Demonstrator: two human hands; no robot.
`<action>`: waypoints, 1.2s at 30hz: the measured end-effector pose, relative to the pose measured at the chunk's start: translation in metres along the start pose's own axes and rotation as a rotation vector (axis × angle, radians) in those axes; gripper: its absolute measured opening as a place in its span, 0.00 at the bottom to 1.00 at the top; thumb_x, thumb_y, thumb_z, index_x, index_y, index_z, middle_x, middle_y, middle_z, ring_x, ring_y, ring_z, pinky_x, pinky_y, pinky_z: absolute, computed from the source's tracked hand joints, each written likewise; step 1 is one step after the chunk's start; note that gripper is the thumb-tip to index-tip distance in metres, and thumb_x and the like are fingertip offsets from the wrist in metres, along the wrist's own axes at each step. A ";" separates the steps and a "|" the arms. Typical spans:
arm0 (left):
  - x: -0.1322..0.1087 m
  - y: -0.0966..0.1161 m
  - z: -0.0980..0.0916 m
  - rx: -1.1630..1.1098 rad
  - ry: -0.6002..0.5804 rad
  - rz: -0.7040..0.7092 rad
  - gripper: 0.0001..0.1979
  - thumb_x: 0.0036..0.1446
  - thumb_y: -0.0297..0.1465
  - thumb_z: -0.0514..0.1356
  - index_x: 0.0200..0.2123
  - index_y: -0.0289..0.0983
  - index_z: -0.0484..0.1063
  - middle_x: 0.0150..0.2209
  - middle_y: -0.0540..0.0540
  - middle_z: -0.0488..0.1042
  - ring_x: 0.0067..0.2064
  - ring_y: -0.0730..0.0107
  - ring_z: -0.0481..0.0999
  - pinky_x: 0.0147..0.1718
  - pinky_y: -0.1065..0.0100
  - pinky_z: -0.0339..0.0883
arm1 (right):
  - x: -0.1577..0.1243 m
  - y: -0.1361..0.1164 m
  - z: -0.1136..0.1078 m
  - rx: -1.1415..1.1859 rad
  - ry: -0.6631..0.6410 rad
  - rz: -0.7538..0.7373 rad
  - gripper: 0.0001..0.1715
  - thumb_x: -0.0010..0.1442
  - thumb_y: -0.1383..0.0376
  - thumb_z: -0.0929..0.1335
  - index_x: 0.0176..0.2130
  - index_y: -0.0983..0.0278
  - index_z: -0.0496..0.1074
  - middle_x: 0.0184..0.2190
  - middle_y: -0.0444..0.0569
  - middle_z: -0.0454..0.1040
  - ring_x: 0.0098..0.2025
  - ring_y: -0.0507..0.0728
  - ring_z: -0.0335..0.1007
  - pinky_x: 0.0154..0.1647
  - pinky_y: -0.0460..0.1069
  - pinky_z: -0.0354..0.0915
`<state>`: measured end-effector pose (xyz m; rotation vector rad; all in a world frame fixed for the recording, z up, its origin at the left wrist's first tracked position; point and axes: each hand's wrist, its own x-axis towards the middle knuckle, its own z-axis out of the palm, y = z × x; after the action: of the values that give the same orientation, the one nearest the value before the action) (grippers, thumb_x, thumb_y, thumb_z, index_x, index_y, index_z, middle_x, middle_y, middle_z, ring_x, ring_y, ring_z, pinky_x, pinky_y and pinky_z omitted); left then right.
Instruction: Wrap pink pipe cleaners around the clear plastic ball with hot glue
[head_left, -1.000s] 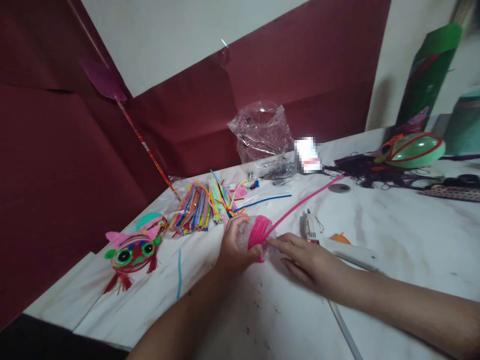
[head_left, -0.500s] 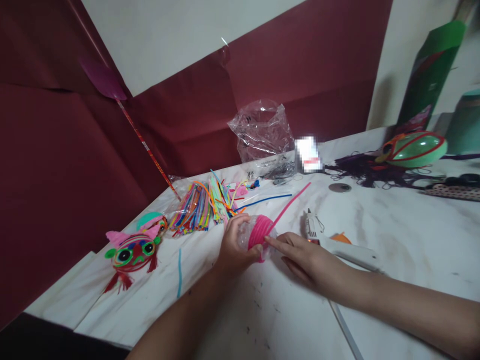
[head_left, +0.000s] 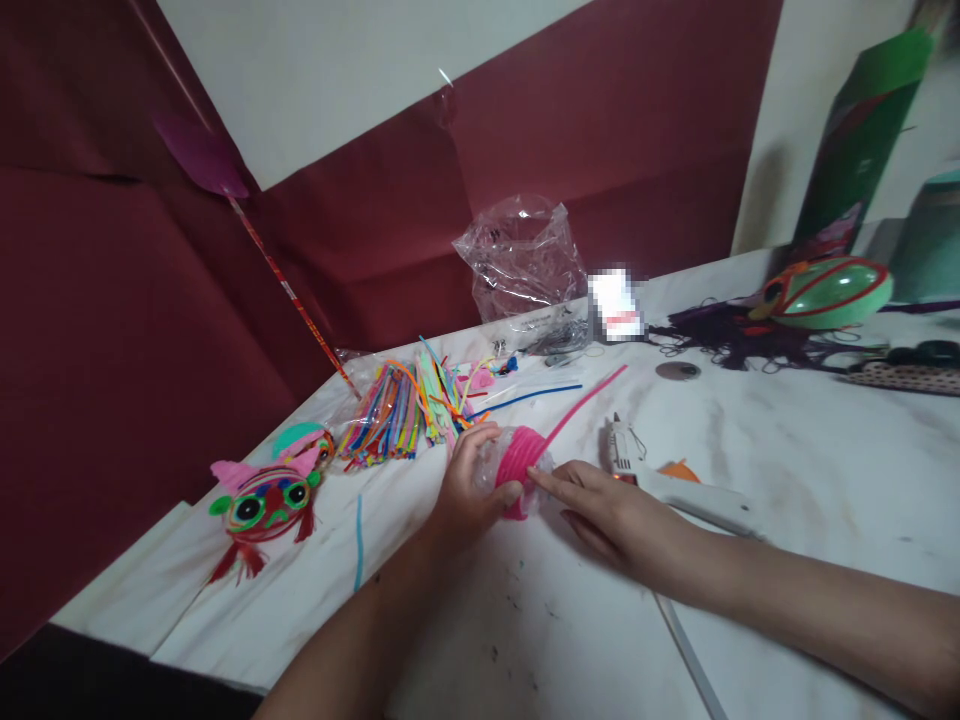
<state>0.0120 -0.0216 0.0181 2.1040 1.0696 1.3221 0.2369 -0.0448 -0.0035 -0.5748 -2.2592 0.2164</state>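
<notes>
A clear plastic piece [head_left: 486,470], rounded and see-through, stands out from the marbled table, wound with several turns of pink pipe cleaner [head_left: 517,455]. Its loose end sticks up toward the upper right. My left hand [head_left: 466,490] is closed around the plastic piece from the left, thumb on the lower pink turns. From the right, my right hand [head_left: 592,505] presses its outstretched index fingertip on the pink turns; the thumb below is apart from it. Just beyond that hand lies a white glue gun [head_left: 697,500], partly behind the wrist.
Pipe cleaners [head_left: 390,415] lie bundled behind my left hand, beside a clear bag [head_left: 521,265]. A decorated mask-like face [head_left: 270,508] and a light-blue pipe cleaner [head_left: 359,545] are at left. Glue gun cord [head_left: 690,655] runs under my right arm. A green balloon-like piece [head_left: 836,293] lies back right.
The view has shifted very slightly. Both hands keep nearly the same hold, and the loose pink end leans slightly farther right.
</notes>
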 end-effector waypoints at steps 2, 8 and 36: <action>0.000 0.002 -0.001 -0.033 -0.015 -0.027 0.33 0.50 0.54 0.62 0.52 0.38 0.67 0.56 0.37 0.67 0.60 0.47 0.65 0.61 0.49 0.55 | 0.000 -0.001 -0.001 0.006 -0.013 0.004 0.36 0.64 0.74 0.59 0.68 0.58 0.52 0.43 0.56 0.71 0.42 0.59 0.75 0.40 0.55 0.75; -0.001 0.008 -0.004 -0.113 -0.025 -0.091 0.30 0.54 0.53 0.59 0.52 0.38 0.68 0.57 0.38 0.66 0.61 0.46 0.64 0.61 0.48 0.55 | 0.001 -0.003 -0.003 0.014 -0.031 0.028 0.33 0.64 0.73 0.59 0.67 0.61 0.56 0.43 0.58 0.72 0.42 0.61 0.75 0.41 0.56 0.75; 0.005 0.020 -0.009 -0.225 -0.140 -0.279 0.45 0.34 0.54 0.71 0.52 0.37 0.64 0.49 0.38 0.71 0.51 0.48 0.73 0.50 0.52 0.68 | 0.010 -0.013 -0.019 0.021 0.091 0.007 0.21 0.65 0.72 0.60 0.56 0.63 0.67 0.41 0.56 0.73 0.42 0.58 0.71 0.41 0.53 0.72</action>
<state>0.0125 -0.0298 0.0390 1.7807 1.0560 1.0895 0.2405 -0.0517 0.0205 -0.5702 -2.1647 0.2129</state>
